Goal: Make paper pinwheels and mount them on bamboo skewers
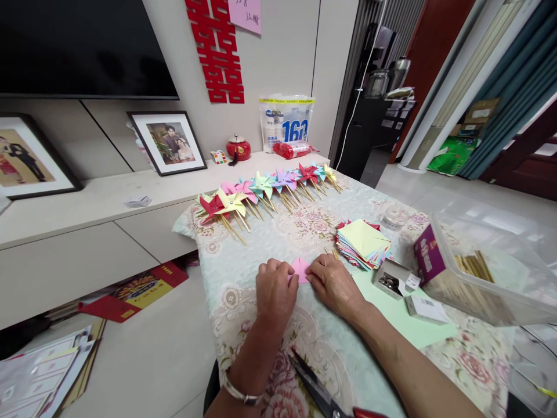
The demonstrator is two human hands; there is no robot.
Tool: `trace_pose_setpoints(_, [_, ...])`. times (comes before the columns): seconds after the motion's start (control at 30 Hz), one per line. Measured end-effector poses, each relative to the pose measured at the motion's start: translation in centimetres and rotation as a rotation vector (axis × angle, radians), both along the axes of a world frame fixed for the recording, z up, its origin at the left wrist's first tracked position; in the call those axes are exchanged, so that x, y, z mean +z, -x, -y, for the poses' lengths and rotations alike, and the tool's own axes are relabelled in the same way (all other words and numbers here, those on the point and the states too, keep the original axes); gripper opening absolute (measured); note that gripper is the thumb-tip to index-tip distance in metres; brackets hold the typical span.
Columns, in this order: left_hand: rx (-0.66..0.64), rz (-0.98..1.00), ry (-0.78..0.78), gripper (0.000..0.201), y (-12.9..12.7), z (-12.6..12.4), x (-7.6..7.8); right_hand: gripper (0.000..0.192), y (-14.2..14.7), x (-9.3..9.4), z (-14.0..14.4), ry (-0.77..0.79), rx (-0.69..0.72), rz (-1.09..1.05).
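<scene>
Scissors by near table edge, both hands' fingers pinched shut on small pink folded paper, left hand, right hand, bare cloth around, paper stack beyond.

Pretty bright, even daylight, looks like it comes from the right side past the curtains. Shadows are soft, barely any under the hands. The clear plastic box on the right catches white glare, and the TV is just a dark slab. Wide-angle lens bends the edges hard, and the near corners go soft and stretched.
</scene>
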State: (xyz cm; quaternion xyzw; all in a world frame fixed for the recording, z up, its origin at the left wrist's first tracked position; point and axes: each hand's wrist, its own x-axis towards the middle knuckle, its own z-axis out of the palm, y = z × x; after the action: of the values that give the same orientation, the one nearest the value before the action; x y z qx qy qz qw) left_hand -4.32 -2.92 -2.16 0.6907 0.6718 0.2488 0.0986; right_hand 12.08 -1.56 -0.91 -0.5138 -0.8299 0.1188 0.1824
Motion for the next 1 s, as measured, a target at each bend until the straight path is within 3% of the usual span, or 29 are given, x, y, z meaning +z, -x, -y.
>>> trace_pose_setpoints(0.4, [0.011, 0.007, 0.063, 0.011, -0.1, 0.2, 0.3, 0.011, 0.9, 0.1, 0.3, 0.064, -0.121, -0.021])
trace_pose_setpoints(0.63, [0.027, 0.009, 0.128, 0.014, -0.2, 0.3, 0.7, 0.021, 0.6, -0.1, 0.1, 0.097, -0.121, -0.05])
trace_pose_setpoints(1.0, [0.036, 0.094, 0.126, 0.024, 0.4, 0.2, 0.1, 0.028, -0.3, -1.0, -0.3, 0.123, -0.122, -0.17])
